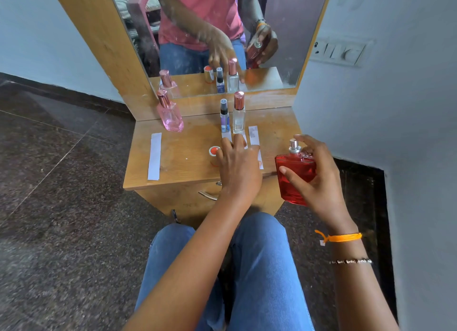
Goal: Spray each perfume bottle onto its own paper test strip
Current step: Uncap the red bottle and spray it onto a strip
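Your right hand (319, 175) grips the red bottle (295, 176) off the desk's right edge, thumb across its front face, fingers wrapped behind, and the index finger curled over the bare silver nozzle (293, 145). The bottle stands nearly upright, long axis vertical with the top tipped slightly left toward the desk, and it is almost full of red liquid. Your left hand (237, 167) lies palm down on the desk (188, 143), fingers spread and flat, holding nothing; its fingertips press on white strips (253, 134) laid side by side with their long axes running away from you. How many strips sit under that hand you cannot tell. Just left of the hand, a round red cap (214, 150) rests on the wood. Another strip (154, 156) lies alone well to the left, also lengthwise front to back. Near the mirror (272, 34), three bottles stand upright: a pink bottle (170, 113) at the left rear with a rose-gold cap and nearly empty-looking pink glass, a slim blue vial (224, 117) with a black sprayer, and beside it, almost touching, a tall clear bottle (239, 113) with a rose-gold cap. The vial and clear bottle sit at the far ends of the strips under your fingers.
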`<state>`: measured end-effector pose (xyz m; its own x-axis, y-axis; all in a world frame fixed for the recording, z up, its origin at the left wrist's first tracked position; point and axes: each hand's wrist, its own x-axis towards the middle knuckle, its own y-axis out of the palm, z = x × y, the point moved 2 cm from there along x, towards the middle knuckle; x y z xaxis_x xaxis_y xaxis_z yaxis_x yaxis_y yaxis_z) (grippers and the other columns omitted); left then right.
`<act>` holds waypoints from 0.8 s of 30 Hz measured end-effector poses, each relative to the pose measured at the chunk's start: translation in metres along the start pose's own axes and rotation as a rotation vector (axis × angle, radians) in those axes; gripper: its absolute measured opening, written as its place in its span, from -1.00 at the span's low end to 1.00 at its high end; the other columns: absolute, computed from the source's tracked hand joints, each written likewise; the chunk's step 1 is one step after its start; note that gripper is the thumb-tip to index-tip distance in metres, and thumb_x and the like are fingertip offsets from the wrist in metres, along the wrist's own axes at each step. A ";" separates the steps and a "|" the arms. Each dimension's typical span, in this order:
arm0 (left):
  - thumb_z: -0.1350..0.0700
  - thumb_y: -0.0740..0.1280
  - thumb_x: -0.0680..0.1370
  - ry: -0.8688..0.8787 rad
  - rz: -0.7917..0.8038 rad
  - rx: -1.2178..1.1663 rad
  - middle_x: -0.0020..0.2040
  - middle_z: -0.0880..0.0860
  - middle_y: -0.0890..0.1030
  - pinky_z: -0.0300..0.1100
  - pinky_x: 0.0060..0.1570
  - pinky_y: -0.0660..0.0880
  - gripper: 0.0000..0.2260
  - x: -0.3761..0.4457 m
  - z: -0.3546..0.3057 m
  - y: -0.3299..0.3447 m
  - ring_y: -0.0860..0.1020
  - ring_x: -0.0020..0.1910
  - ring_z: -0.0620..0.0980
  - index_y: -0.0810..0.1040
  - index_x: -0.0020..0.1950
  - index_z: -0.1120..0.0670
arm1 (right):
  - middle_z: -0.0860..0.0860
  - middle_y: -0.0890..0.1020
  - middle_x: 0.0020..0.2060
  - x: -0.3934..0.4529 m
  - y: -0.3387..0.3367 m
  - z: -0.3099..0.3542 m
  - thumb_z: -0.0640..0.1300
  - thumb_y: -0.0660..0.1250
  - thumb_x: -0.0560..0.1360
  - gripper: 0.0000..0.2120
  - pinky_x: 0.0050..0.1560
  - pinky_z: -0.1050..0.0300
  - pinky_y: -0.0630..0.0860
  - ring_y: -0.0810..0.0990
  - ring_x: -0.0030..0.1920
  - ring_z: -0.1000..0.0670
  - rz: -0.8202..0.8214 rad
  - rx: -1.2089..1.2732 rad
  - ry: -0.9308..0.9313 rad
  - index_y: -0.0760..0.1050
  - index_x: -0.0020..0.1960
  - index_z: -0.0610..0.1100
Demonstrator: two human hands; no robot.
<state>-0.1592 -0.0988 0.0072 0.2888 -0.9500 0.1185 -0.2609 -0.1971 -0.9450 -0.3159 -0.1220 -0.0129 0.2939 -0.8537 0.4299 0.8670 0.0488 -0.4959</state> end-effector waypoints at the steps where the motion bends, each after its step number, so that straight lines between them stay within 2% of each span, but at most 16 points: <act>1: 0.13 0.32 0.53 -0.002 0.000 0.002 0.29 0.10 0.40 -0.04 0.14 0.25 -0.66 0.000 0.000 0.001 0.30 0.24 0.12 0.47 0.31 -0.01 | 0.18 0.48 0.14 0.000 0.000 0.001 -0.04 0.44 0.40 -0.42 0.11 0.40 0.39 0.48 0.13 0.20 0.001 0.007 0.002 0.28 0.30 0.30; 5: 0.12 0.32 0.53 -0.004 -0.012 -0.008 0.28 0.09 0.40 -0.04 0.13 0.26 -0.67 0.000 0.000 0.002 0.30 0.23 0.12 0.48 0.29 0.00 | 0.13 0.48 0.14 0.000 0.002 0.003 -0.09 0.47 0.41 -0.41 0.14 0.29 0.43 0.50 0.15 0.13 0.015 0.015 -0.003 0.29 0.31 0.25; 9: 0.14 0.30 0.53 0.012 -0.061 -0.044 0.27 0.07 0.41 -0.05 0.12 0.26 -0.69 -0.003 -0.003 -0.002 0.31 0.22 0.12 0.48 0.28 0.00 | 0.19 0.48 0.09 0.002 0.003 0.006 -0.04 0.46 0.39 -0.40 0.09 0.44 0.38 0.50 0.10 0.18 -0.016 0.065 0.035 0.29 0.33 0.20; 11: 0.17 0.30 0.52 0.010 -0.113 -0.084 0.25 0.05 0.43 -0.07 0.10 0.25 -0.68 -0.005 -0.003 -0.007 0.32 0.20 0.10 0.48 0.28 -0.01 | 0.24 0.48 0.07 0.004 0.003 0.008 -0.06 0.49 0.37 -0.35 0.07 0.46 0.39 0.52 0.07 0.18 -0.058 0.142 0.068 0.27 0.34 0.21; 16: 0.16 0.37 0.46 -0.086 -0.290 -0.203 0.21 0.00 0.43 -0.14 0.02 0.20 -0.65 -0.016 0.017 -0.022 0.33 0.16 0.06 0.44 0.22 -0.03 | 0.09 0.53 -0.02 0.013 0.004 0.015 -0.11 0.57 0.27 -0.23 0.07 0.26 0.52 0.59 0.03 0.09 -0.157 0.321 0.134 0.26 0.33 0.18; 19: 0.15 0.39 0.45 -0.180 -0.244 -0.263 0.23 0.02 0.42 -0.11 0.07 0.23 -0.61 -0.017 0.039 -0.022 0.31 0.20 0.08 0.42 0.25 -0.02 | -0.03 0.56 0.00 0.012 0.010 0.021 -0.15 0.59 0.24 -0.24 0.03 0.28 0.53 0.60 0.04 0.05 -0.169 0.400 0.146 0.28 0.31 0.11; 22: 0.20 0.34 0.49 -0.173 -0.181 -0.308 0.16 0.05 0.50 -0.13 0.07 0.27 -0.72 -0.014 0.053 -0.019 0.37 0.16 0.09 0.50 0.19 0.04 | -0.02 0.56 -0.01 0.005 0.019 0.025 -0.23 0.60 0.24 -0.23 0.03 0.29 0.51 0.60 0.01 0.10 -0.151 0.439 0.169 0.29 0.31 0.03; 24: 0.25 0.32 0.50 -0.152 -0.199 -0.383 0.07 0.05 0.53 -0.19 0.02 0.30 -0.77 -0.011 0.058 -0.021 0.44 0.10 0.08 0.54 0.14 0.07 | -0.03 0.56 -0.02 -0.001 0.026 0.029 -0.25 0.60 0.23 -0.23 0.04 0.26 0.51 0.59 0.01 0.07 -0.134 0.446 0.193 0.30 0.30 0.03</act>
<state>-0.1032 -0.0700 0.0085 0.4921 -0.8439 0.2136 -0.5000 -0.4748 -0.7243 -0.2819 -0.1053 -0.0044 0.1252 -0.9460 0.2991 0.9919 0.1132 -0.0573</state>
